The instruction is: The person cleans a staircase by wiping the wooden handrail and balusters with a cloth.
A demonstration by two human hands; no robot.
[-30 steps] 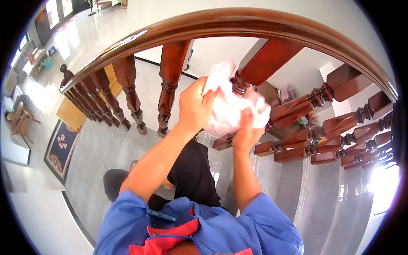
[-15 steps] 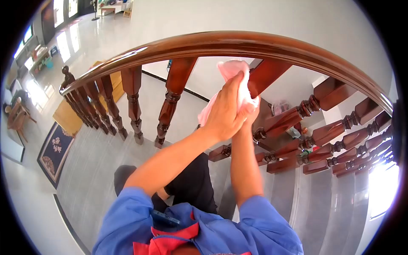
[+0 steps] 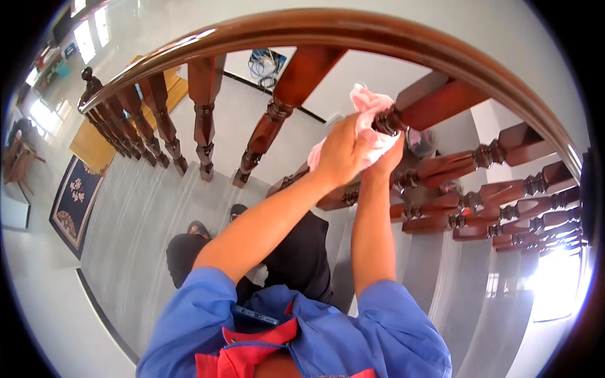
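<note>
A pink cloth [image 3: 377, 143] is wrapped around the turned neck of a dark reddish-brown wooden baluster [image 3: 441, 104], just below its square upper block. My left hand [image 3: 343, 151] presses the cloth from the left, with its fingers closed on it. From the right, my right hand [image 3: 386, 160] grips the cloth on the baluster; its fingers are partly hidden behind the cloth. Above both hands curves the polished wooden handrail [image 3: 340, 28].
More balusters stand to the left [image 3: 205, 120] and right [image 3: 498, 154]. Grey stair steps [image 3: 463, 290] run down at the right. A dark floral mat [image 3: 75, 205] lies at the left. Tangled cables [image 3: 266, 66] show behind the railing.
Both hands and the cloth have slid down the baluster, from its square upper block to the turned neck. My view has shifted, with the handrail now higher in the picture.
</note>
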